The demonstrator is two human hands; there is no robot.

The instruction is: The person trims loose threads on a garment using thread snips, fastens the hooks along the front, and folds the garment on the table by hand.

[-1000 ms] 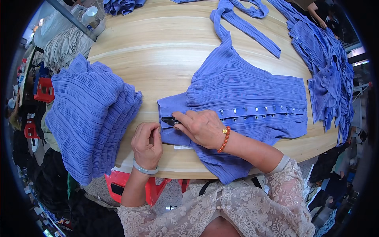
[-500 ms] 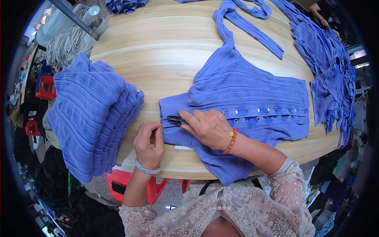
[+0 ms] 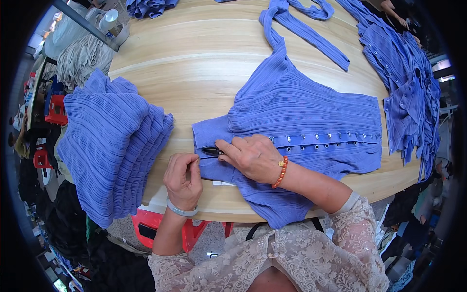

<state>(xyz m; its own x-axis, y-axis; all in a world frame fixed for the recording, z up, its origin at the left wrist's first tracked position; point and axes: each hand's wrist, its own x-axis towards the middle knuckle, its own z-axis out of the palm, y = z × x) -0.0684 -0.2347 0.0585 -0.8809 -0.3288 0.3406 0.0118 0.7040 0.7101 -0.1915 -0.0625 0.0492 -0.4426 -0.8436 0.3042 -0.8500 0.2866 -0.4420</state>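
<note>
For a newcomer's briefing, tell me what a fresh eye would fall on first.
Probably the ribbed periwinkle fabric garment spread on the pale wooden table, with its row of silvery metal hooks. At its left end, the right hand holds small black snips, beside the pinched left hand. The folded stack of ribbed periwinkle fabric at the table's left stands out too.

A fisheye head camera looks steeply down at close range onto the wooden bench (image 3: pixel 194 63) (its near edge bowing), with the wearer's lace blouse (image 3: pixel 243 255) at the lower centre.
</note>
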